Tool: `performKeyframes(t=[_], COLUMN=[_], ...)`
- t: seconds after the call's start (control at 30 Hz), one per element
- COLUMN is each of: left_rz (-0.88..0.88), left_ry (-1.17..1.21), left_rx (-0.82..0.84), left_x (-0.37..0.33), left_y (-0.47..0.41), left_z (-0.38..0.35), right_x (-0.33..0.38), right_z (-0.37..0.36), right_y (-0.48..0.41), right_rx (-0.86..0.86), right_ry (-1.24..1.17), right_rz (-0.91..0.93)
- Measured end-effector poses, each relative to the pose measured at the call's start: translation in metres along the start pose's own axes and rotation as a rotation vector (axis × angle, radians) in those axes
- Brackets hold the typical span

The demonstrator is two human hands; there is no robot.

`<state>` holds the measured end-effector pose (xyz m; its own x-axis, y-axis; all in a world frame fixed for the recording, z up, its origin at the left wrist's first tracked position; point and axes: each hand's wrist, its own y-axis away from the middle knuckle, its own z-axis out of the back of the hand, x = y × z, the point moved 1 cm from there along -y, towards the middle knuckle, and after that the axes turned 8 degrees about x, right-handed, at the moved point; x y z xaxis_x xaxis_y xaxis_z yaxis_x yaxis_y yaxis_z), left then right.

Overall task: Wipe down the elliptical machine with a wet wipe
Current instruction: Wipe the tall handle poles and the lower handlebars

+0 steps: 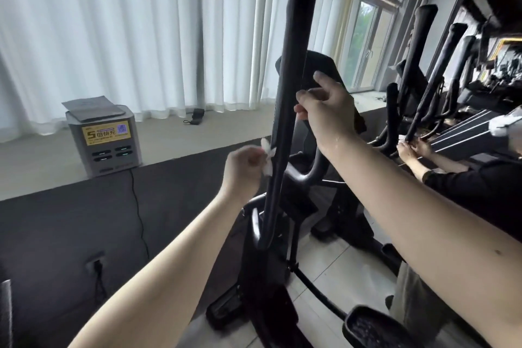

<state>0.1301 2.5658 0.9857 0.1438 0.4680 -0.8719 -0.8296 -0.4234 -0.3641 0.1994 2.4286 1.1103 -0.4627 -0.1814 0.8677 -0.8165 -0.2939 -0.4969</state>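
The black elliptical machine point(333, 223) stands in front of me, its long moving handlebar point(291, 70) rising through the middle of the view. My left hand point(244, 167) pinches a crumpled white wet wipe point(267, 159) against the left side of that bar, about halfway up. Higher on the bar, my right hand point(324, 110) grips it from the right, with the thumb and forefinger raised. Behind the bar sits the machine's dark console point(324, 73). A foot pedal point(372, 328) shows at the bottom right.
A grey power-bank charging kiosk point(104, 141) stands on the raised ledge at left, its cable running down to a floor socket point(94, 263). White curtains hang behind. At right, another person's hands point(412, 150) work on a neighbouring machine in a row of ellipticals.
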Motion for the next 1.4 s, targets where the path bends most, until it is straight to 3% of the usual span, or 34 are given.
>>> performKeyframes(t=[0.07, 0.13, 0.27, 0.37, 0.6, 0.77, 1.0, 1.13, 1.3, 1.4], left_rz=[0.084, 0.117, -0.165, -0.405, -0.533, -0.520, -0.495, -0.377, -0.124, -0.091], left_ry=[0.050, 0.172, 0.065, 0.021, -0.407, -0.473, -0.269, -0.182, -0.033, 0.040], left_rx=[0.036, -0.037, -0.294, -0.389, -0.381, -0.341, -0.436, -0.386, -0.149, -0.229], left_x=[0.021, 0.019, -0.047, -0.092, -0.058, -0.045, -0.090, -0.039, 0.045, 0.041], left_y=[0.017, 0.021, 0.002, -0.017, -0.009, 0.001, -0.033, -0.001, 0.047, 0.047], left_z=[-0.010, -0.015, -0.001, -0.001, -0.031, -0.035, -0.021, -0.031, -0.053, -0.041], right_x=[-0.018, -0.031, -0.039, -0.037, -0.047, -0.057, -0.045, -0.056, -0.075, -0.080], right_z=[0.006, 0.013, 0.028, 0.037, 0.052, 0.054, 0.050, 0.049, 0.051, 0.050], right_y=[0.009, 0.015, 0.020, 0.019, 0.026, 0.034, 0.034, 0.042, 0.053, 0.056], right_rx=[0.007, 0.007, 0.014, 0.027, 0.032, 0.061, 0.092, 0.092, 0.121, 0.132], right_ry=[0.002, 0.017, 0.027, 0.018, -0.003, 0.023, -0.012, -0.033, -0.032, 0.002], right_rz=[-0.052, -0.098, -0.142, -0.132, -0.157, -0.205, -0.170, -0.193, -0.251, -0.253])
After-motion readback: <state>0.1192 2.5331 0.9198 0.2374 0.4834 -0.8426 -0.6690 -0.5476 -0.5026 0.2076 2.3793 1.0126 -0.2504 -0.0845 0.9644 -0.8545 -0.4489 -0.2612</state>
